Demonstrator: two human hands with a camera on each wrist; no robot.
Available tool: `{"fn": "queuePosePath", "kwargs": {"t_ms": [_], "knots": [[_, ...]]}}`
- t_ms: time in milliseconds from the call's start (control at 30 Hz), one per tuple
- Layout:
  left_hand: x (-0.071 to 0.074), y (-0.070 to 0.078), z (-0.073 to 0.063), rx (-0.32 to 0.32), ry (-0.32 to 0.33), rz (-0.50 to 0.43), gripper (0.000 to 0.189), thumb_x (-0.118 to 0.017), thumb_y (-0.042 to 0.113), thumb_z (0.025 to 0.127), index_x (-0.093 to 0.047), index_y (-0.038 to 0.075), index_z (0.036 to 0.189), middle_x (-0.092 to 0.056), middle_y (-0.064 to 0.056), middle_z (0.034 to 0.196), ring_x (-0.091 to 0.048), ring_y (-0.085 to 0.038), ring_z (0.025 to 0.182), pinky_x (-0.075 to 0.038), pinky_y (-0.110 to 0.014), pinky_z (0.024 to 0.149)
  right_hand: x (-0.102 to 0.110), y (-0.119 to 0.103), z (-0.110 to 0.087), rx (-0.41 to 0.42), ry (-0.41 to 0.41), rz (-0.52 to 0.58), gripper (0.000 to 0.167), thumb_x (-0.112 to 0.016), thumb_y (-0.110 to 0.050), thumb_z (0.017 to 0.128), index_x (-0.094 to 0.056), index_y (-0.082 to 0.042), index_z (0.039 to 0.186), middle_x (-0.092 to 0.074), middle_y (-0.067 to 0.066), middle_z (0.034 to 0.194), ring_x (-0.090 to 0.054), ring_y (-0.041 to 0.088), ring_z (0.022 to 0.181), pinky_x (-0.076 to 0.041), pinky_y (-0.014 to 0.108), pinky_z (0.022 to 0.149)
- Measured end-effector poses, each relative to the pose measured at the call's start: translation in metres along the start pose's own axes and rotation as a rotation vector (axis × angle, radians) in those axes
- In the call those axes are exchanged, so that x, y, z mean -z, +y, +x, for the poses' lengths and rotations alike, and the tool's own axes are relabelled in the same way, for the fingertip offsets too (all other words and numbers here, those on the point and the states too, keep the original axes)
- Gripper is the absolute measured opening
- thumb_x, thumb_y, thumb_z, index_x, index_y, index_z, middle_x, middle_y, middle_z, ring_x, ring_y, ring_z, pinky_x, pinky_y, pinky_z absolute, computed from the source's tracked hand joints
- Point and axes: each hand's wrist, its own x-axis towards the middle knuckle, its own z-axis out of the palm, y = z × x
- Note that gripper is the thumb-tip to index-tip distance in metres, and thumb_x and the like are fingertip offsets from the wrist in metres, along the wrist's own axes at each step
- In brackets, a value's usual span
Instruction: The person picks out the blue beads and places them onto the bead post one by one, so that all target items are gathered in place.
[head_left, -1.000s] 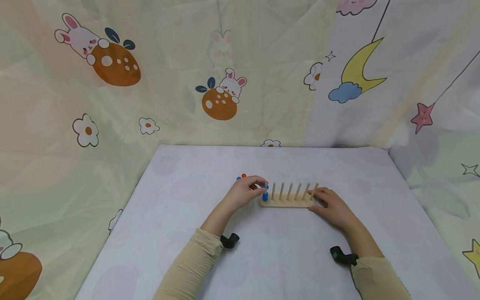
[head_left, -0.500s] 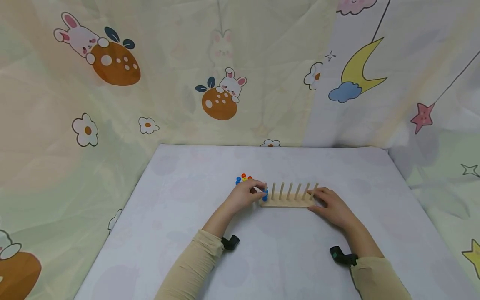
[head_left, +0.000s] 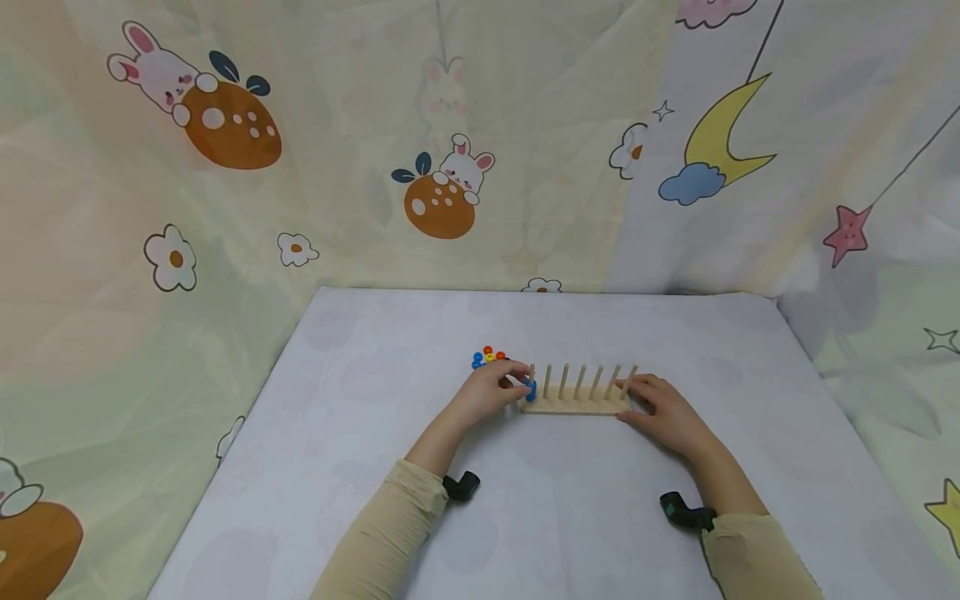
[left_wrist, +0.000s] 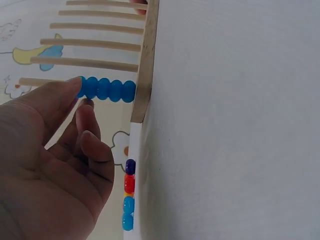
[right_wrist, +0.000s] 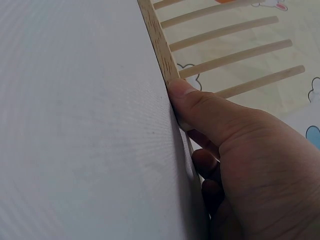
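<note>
Lowered since a second ago, the top blue bead (left_wrist: pixel 83 87), pinched by the left hand (head_left: pixel 483 395), meets the beads below (left_wrist: pixel 104 89) on the leftmost peg (head_left: pixel 532 370) of the rack (head_left: pixel 576 406), whose other end the right hand (head_left: pixel 664 412) grips.

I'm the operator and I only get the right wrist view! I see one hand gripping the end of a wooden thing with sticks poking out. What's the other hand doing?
Observer: The left hand is at some blue beads, with its thumb touching one of them.

Operator: Ooh, beads! Are those just lying around?

Observer: No, they're threaded on the peg at the other end of the wooden base, away from the right hand.

Operator: Are there any more that aren't on a stick?

Observer: Yes, a little group of loose beads in several colors, with red, yellow and blue among them, lies on the table just beyond the left hand.
</note>
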Motion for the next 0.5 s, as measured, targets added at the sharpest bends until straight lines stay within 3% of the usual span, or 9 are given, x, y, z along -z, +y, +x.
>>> {"fn": "queuePosePath", "kwargs": {"t_ms": [233,500], "knots": [[0.005,-0.007,-0.01,0.042,0.055,-0.024,0.034,-0.07,0.034,0.092,-0.066,0.027,0.125,-0.068,0.005,0.111,-0.061,-0.011,0.09,-0.052,-0.028,0.067,-0.001,-0.002,-0.001,-0.018,-0.009,0.011,0.058,-0.072,-0.043,0.088,-0.058,-0.016,0.137,-0.053,0.011,0.136,-0.04,0.039,0.136,-0.031,0.062,0.109],[0.023,-0.028,-0.018,0.1,0.201,0.014,0.034,-0.07,0.034,0.092,-0.066,0.021,0.123,-0.065,0.006,0.111,-0.059,-0.013,0.092,-0.05,-0.028,0.071,-0.002,-0.001,-0.001,-0.009,-0.005,0.005,0.059,-0.072,-0.045,0.088,-0.057,-0.016,0.138,-0.052,0.011,0.137,-0.039,0.04,0.136,-0.031,0.062,0.109]]}}
